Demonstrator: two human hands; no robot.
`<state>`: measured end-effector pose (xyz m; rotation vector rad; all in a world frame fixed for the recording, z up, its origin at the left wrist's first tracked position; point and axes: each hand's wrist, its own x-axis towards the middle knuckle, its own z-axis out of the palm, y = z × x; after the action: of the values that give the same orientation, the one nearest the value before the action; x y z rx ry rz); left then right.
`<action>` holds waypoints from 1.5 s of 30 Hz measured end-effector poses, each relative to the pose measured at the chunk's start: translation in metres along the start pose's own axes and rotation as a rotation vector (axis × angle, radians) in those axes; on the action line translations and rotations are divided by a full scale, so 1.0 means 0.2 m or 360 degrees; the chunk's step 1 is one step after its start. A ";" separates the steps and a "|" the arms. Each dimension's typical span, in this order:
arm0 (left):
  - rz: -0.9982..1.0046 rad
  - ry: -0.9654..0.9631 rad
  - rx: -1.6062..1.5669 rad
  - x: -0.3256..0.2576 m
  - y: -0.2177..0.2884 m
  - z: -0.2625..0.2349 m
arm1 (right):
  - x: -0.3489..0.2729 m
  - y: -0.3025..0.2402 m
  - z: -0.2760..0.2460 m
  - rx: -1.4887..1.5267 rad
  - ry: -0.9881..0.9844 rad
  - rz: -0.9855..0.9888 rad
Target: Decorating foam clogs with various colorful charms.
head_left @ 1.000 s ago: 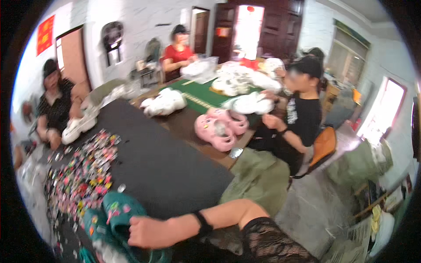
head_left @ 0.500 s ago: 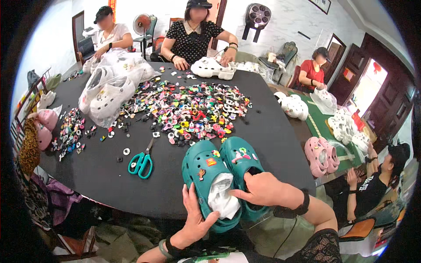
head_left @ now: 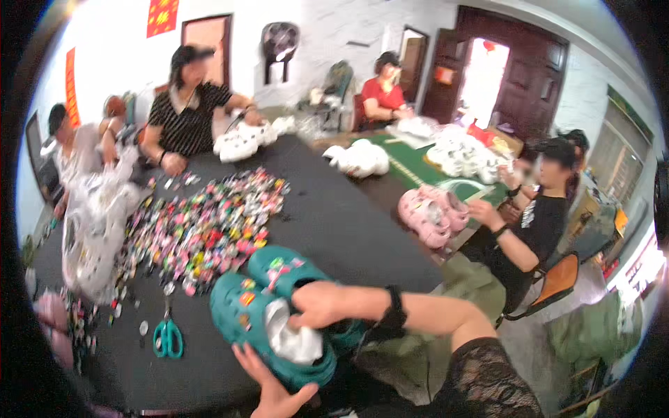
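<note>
Two teal clogs stand side by side at the near edge of the black table, with small colourful charms on their toes. My left hand (head_left: 268, 383) cups the nearer teal clog (head_left: 244, 327) at its outer side and heel, thumb spread from the fingers. White crumpled stuffing (head_left: 289, 338) fills that clog's opening. My right hand (head_left: 317, 304) grips the farther teal clog (head_left: 275, 268), its fingers inside the opening and hidden there. Its thumb reaches toward the white stuffing. Left of the clogs lie teal-handled scissors (head_left: 167, 338).
A large heap of mixed charms (head_left: 202, 230) spreads beyond the clogs. Bagged white clogs (head_left: 97, 230) lie at left. Pink clogs (head_left: 425, 216) sit on a green-topped table (head_left: 411, 171) at right. Several people work around both tables, one handling a white clog (head_left: 240, 141).
The view has swung to the right, shifting the table and clogs leftward in the picture. Both hands stay at the teal clogs, which now appear turned more to the left.
</note>
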<state>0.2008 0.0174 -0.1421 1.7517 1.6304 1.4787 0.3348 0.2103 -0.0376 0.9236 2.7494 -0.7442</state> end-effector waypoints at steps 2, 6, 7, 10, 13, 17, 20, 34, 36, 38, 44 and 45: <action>0.0223 0.0061 -0.0052 0.07 0.03 0.00 | 0.03 0.03 0.07 0.0110 0.0187 -0.0165; 0.0080 -0.0462 -0.0507 0.21 0.08 -0.17 | 0.06 0.13 0.13 0.0229 0.0553 -0.0231; 0.0030 -0.0589 -0.0616 0.25 0.10 -0.19 | 0.04 0.17 0.08 0.0205 0.0585 -0.0197; -0.0268 -0.0295 -0.1381 0.32 0.10 -0.21 | -0.11 0.32 -0.07 0.0132 0.0674 -0.0007; -0.0384 -0.0100 -0.0784 0.33 -0.01 -0.17 | -0.23 0.52 -0.14 -0.0060 0.0739 0.0289; -0.0300 -0.0123 -0.0817 0.28 -0.27 -0.09 | -0.30 0.77 -0.19 -0.0131 0.0759 0.0428; -0.0450 0.0061 -0.0419 0.28 -0.12 -0.06 | -0.31 0.88 -0.18 -0.0117 0.0683 0.0438; -0.0260 -0.0139 0.0073 0.27 -0.19 -0.06 | -0.28 0.80 -0.11 -0.0192 0.0844 0.0423; -0.0100 -0.0192 0.0164 0.27 -0.20 -0.07 | -0.29 0.78 -0.12 -0.0233 0.0802 0.0410; -0.0040 -0.0183 0.0188 0.27 -0.22 -0.07 | -0.27 0.82 -0.10 -0.0239 0.0836 0.0484; 0.0007 -0.0155 0.0236 0.29 -0.16 -0.05 | -0.43 0.87 -0.15 -0.0421 0.0888 0.0536; 0.0052 -0.0166 0.0216 0.30 -0.15 -0.05 | -0.45 0.90 -0.14 -0.0349 0.0988 0.0558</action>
<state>0.1650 0.0743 -0.1357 1.9026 1.6912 1.2942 0.5152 0.3015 -0.0620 1.7571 2.9212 -0.0922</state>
